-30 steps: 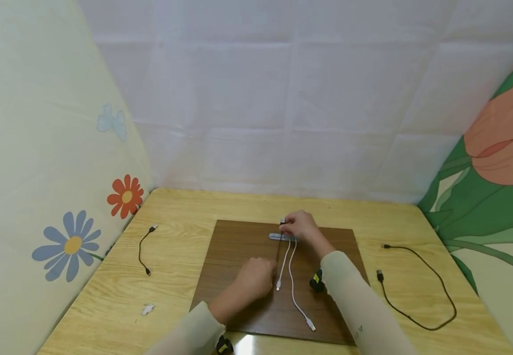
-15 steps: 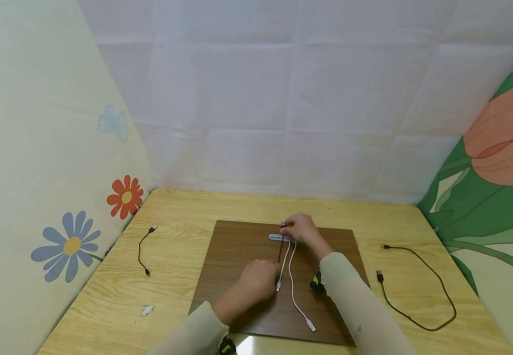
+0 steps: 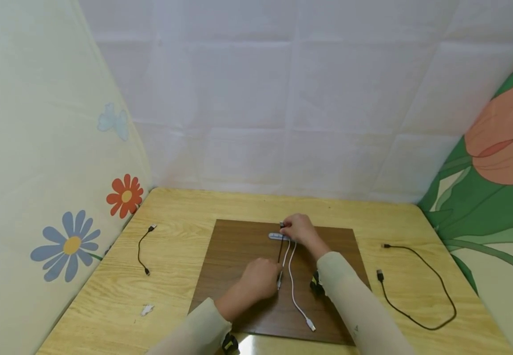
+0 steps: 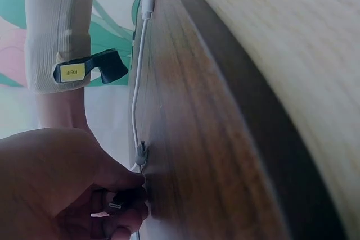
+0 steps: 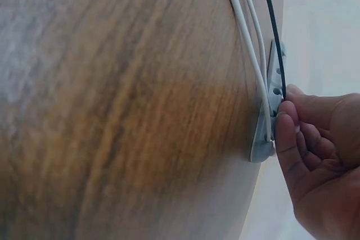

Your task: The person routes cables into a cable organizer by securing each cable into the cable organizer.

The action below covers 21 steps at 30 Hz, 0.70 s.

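A short black USB cable (image 3: 280,250) is stretched between the two hands. My right hand (image 3: 300,228) pinches it near its far plug, right at a grey-blue cable clip (image 3: 275,236). In the right wrist view, that black cord runs over the slotted clip (image 5: 262,144), with the fingertips close against it. My left hand (image 3: 258,278) grips the near end; its small black plug (image 4: 119,202) shows between thumb and fingers in the left wrist view. Two white USB cables (image 3: 293,286) run from the clip toward the near side of the brown board (image 3: 230,261).
The board lies on a yellow wooden table (image 3: 185,246). A short black cable (image 3: 139,249) lies at left, near a white patch (image 3: 147,309). On the right a longer black cable (image 3: 443,286) makes a loop. Fabric walls (image 3: 238,98) enclose the table's back and sides.
My right hand has come down slightly with the black cable's far plug, closer to the clip. The left hand has shifted a little right, now beside the shorter white cable's plug.
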{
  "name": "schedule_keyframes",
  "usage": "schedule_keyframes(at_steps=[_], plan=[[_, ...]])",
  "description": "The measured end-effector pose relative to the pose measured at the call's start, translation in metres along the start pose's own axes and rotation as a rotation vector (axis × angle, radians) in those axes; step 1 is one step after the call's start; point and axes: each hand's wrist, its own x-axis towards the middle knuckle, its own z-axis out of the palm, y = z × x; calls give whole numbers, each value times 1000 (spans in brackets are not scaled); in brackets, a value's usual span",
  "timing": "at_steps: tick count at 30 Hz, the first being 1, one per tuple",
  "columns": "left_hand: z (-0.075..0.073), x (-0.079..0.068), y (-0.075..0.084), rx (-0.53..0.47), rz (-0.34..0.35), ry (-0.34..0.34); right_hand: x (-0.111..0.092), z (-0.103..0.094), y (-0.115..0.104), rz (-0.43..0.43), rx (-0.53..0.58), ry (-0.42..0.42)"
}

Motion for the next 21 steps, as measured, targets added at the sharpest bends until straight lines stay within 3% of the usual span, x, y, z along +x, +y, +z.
schedule_keyframes(at_steps=[7, 13, 21], plan=[[-2, 3, -2, -7, -12, -54, 1, 3, -2, 33, -17, -27], [-3, 5, -2, -29, -2, -74, 2, 8, -2, 9, -78, -14], [-7, 8, -10, -119, -9, -136, 1, 6, -5, -1, -108, -18]])
